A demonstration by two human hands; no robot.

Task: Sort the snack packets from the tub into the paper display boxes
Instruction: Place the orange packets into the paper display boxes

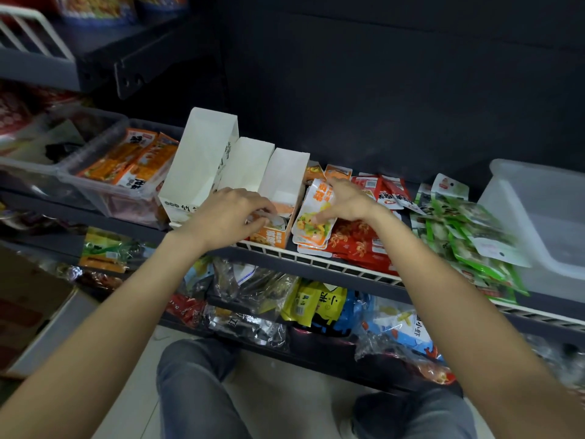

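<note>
Three white paper display boxes (202, 160) stand side by side on the middle shelf. My left hand (231, 213) reaches into the front of the rightmost box (286, 175) and pinches an orange-and-white snack packet (269, 234) lying there. My right hand (345, 201) holds a stack of the same orange-and-white packets (311, 220) upright just right of that box, thumb on the front. Red packets (357, 245) and green packets (468, 236) lie in loose heaps further right. A clear plastic tub (544, 223) stands at the far right of the shelf.
Clear bins with orange packets (126, 166) sit left of the boxes. The shelf has a white wire front rail (316, 259). A lower shelf holds mixed bags (316, 305). An upper shelf (95, 52) overhangs at left. My knees (202, 391) are below, near the floor.
</note>
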